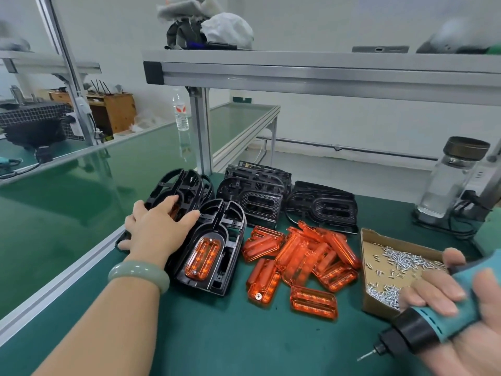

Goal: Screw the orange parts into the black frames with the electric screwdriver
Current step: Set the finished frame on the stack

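Nearest, the right hand point(466, 302) is wrapped around a teal-and-black electric screwdriver point(423, 324), its thin bit pointing left, low over the dark green tabletop point(217, 343). With the tool held that loosely angled, I'd worry the bit could drag across the mat or jab the loose translucent orange plastic parts point(301, 261) heaped just left of it.

Beside that hand sits a shallow brown cardboard tray point(364, 267) holding a scatter of small silver screws point(401, 261), thickest at the near and far ends; the hand overlaps its near corner, so a nudge might tip screws out.

Further left, the left hand point(154, 226), a pale green bangle point(138, 275) on its wrist, lies spread and flat across a black plastic frame point(211, 251) that already carries an orange part seated inside, and across the fitted frames next to it point(179, 191). Pressing there could shift the stack.

Behind lie more empty black frames point(320, 207), and far right a clear glass jar with a dark lid point(450, 177), contents unclear.
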{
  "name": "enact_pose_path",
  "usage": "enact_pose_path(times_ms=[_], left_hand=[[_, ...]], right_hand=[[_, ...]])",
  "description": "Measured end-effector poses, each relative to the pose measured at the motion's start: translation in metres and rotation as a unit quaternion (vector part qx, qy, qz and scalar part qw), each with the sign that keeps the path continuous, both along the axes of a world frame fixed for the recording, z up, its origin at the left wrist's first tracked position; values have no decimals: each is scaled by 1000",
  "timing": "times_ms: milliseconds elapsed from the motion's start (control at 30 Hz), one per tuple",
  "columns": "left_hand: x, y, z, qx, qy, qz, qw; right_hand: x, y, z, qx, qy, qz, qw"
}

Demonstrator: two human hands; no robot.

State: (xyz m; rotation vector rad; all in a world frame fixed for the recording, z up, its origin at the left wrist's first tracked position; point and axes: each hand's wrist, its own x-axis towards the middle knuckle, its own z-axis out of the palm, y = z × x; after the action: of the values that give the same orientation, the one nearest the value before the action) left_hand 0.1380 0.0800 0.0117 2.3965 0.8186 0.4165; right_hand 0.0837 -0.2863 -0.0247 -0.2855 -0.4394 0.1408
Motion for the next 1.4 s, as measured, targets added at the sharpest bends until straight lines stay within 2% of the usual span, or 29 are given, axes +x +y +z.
enact_pose_path(times_ms=[167, 300, 433, 667, 1167, 1267, 1333, 1400], left_hand=[[11, -4, -4, 6, -39, -20, 999], [13, -2, -3, 77, 1, -22, 997], [7, -4, -6, 111, -26, -33, 993], [-8, -11, -11, 120, -61, -27, 991], [-50, -17, -23, 111, -60, 18, 992], [-54, -19, -23, 107, -57, 13, 992], [-56, -19, -21, 109, -61, 16, 992], [-56, -19, -17, 112, -71, 16, 991]], right_hand=[[1, 6, -3, 25, -7, 60, 998], [-1, 3, 6, 32, -1, 96, 995], [3, -1, 8, 61, -22, 110, 992], [2, -4, 9, 62, -23, 121, 990], [1, -10, 6, 65, -5, 119, 991], [-2, -6, 9, 54, 14, 77, 996], [-5, -4, 11, 15, 32, -29, 999], [-8, -2, 16, -72, 68, -148, 984]])
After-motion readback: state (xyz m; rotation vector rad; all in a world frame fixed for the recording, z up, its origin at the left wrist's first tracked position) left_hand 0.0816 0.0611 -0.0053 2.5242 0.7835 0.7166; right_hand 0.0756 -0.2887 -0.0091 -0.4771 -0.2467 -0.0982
